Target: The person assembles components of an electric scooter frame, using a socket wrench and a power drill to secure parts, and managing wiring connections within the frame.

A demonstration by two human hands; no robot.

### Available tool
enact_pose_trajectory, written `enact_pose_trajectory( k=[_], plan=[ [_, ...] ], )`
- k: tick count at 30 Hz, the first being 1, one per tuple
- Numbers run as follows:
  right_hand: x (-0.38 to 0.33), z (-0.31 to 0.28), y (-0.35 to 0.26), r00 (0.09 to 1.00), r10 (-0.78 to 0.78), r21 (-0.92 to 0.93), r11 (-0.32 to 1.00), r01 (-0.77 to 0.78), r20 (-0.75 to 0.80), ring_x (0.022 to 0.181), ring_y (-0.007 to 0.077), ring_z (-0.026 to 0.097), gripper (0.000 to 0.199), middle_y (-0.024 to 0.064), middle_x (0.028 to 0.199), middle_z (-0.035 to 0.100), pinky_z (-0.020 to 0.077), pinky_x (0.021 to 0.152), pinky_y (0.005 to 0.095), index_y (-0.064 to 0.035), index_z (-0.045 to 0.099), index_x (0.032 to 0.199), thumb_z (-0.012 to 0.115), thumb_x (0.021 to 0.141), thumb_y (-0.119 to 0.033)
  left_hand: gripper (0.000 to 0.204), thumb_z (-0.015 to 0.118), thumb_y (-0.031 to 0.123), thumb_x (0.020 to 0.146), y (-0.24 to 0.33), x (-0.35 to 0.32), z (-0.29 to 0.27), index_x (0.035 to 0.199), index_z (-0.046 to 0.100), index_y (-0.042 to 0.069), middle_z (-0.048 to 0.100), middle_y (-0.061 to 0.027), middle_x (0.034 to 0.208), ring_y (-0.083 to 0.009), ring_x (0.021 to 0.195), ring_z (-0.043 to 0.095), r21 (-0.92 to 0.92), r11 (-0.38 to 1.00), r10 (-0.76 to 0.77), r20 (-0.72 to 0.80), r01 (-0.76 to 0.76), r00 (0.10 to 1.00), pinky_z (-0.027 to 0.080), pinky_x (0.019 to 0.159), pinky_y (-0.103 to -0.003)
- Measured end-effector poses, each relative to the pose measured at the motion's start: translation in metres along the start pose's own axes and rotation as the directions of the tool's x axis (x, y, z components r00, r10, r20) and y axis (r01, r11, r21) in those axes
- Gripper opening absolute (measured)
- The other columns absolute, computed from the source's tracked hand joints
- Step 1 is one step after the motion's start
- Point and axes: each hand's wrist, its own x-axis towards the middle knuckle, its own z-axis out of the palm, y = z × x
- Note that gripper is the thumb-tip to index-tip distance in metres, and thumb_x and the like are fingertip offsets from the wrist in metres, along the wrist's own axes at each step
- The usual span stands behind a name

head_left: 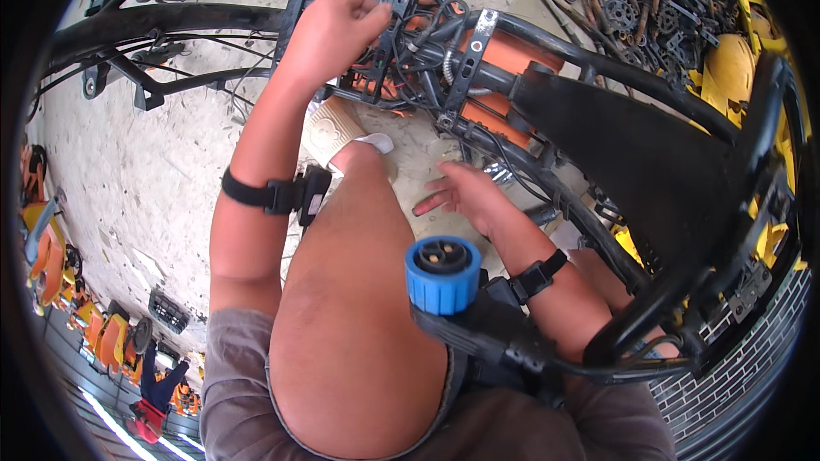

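Observation:
A black tubular vehicle frame stretches across in front of me, with a bundle of wires at its middle. My left hand is above the frame's cross brackets beside the wires, its fingers curled closed; whatever they hold, if anything, is hidden. Below the frame, nearer to me, my right hand hangs with fingers apart and nothing in them. Close to my lap is a round plug with a ribbed blue collar and a black face with brass-coloured contacts; neither hand touches it.
An orange box-like part sits within the frame. A black flat panel covers its right portion. Metal parts lie heaped at the far right, by yellow bodywork. At far left are orange vehicles and a person in red.

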Motion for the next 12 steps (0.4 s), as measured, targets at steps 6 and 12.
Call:
enact_pose_trajectory(
  k=[6, 12],
  plan=[
    [-0.025, 0.006, 0.016, 0.988, -0.022, -0.422, 0.902, 0.086, 0.155, 0.091, 0.0220, 0.064, 0.039, 0.0107, 0.102, 0.068, 0.0511, 0.080, 0.0366, 0.0002, 0.063, 0.116, 0.060, 0.093, -0.032, 0.044, 0.058, 0.041, 0.092, 0.030, 0.028, 0.054, 0.101, 0.066, -0.001, 0.070, -0.0212, 0.088, -0.0426, 0.082, 0.065, 0.204, 0.964, 0.148, 0.132, -0.173, 0.980, 0.052, 0.079, -0.045],
    [-0.005, -0.044, 0.045, 0.834, -0.251, -0.268, 0.867, 0.419, 0.492, 0.097, 0.0207, 0.067, 0.061, 0.0098, 0.102, 0.070, 0.0531, 0.091, 0.0346, -0.0050, 0.062, 0.126, 0.065, 0.090, -0.054, 0.065, 0.048, 0.057, 0.098, 0.078, -0.008, -0.009, 0.146, 0.049, 0.013, 0.059, -0.0164, 0.137, -0.0229, 0.130, 0.051, 0.141, 0.986, -0.144, 0.494, 0.084, 0.857, 0.036, 0.111, -0.035]
  ],
)
